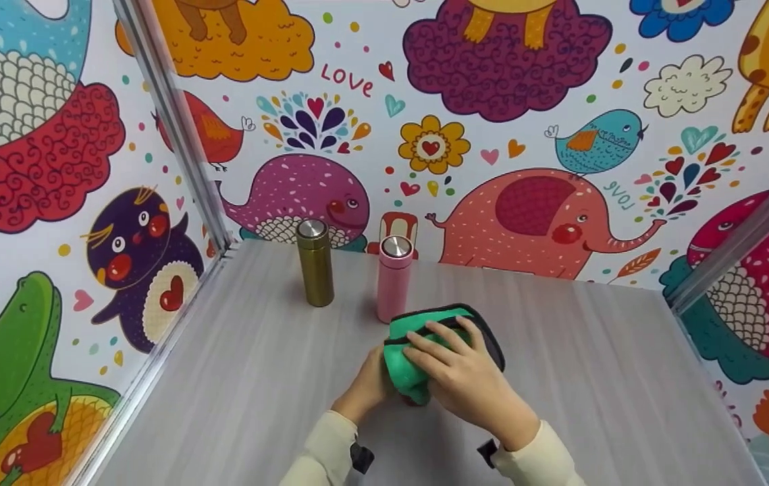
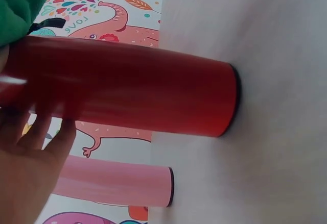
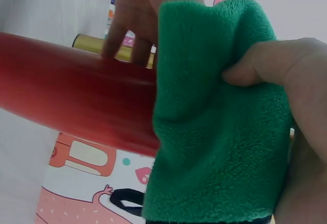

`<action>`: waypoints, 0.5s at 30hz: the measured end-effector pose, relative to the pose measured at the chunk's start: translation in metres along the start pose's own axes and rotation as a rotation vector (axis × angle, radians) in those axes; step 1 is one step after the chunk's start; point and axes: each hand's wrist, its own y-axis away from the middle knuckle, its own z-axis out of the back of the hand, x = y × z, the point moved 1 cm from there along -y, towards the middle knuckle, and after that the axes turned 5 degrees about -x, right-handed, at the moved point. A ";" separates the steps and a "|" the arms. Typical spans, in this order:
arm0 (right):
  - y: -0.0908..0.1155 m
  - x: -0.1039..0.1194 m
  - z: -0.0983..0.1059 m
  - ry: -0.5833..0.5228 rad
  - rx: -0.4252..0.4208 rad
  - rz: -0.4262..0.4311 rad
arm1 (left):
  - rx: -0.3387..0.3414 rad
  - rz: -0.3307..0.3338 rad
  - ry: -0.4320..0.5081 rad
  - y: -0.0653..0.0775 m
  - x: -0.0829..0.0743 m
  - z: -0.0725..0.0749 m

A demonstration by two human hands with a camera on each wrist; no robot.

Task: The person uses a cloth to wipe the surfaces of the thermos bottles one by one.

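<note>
A red bottle (image 2: 153, 91) with a black base rim stands out in both wrist views. My left hand (image 1: 372, 381) grips its side, fingers curled against the red body (image 3: 92, 89). Over its upper end lies a fluffy green cloth (image 1: 404, 364) with dark edging and a small black loop (image 3: 125, 198). My right hand (image 1: 465, 374) holds this cloth around the bottle, fingers spread across the top and thumb pressing into the pile in the right wrist view. The cloth hides the bottle's top; the head view shows almost none of the red body.
A pink bottle (image 1: 394, 283) with a silver lid stands just behind the cloth. To its left is an olive-gold bottle (image 1: 316, 266). The grey table (image 1: 256, 391) is enclosed by cartoon-printed walls (image 1: 370, 121) with metal corner strips (image 1: 175, 128).
</note>
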 end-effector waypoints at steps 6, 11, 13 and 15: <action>-0.011 -0.018 0.001 0.001 0.160 -0.114 | 0.014 0.023 0.065 -0.004 0.001 -0.002; -0.005 -0.029 0.006 -0.002 0.193 -0.180 | 0.056 0.050 0.088 -0.010 -0.002 -0.003; -0.002 -0.031 0.008 -0.006 0.185 -0.186 | 0.065 0.058 0.099 -0.012 -0.002 -0.003; 0.000 -0.031 0.010 -0.004 0.162 -0.179 | 0.067 0.057 0.115 -0.012 -0.003 -0.002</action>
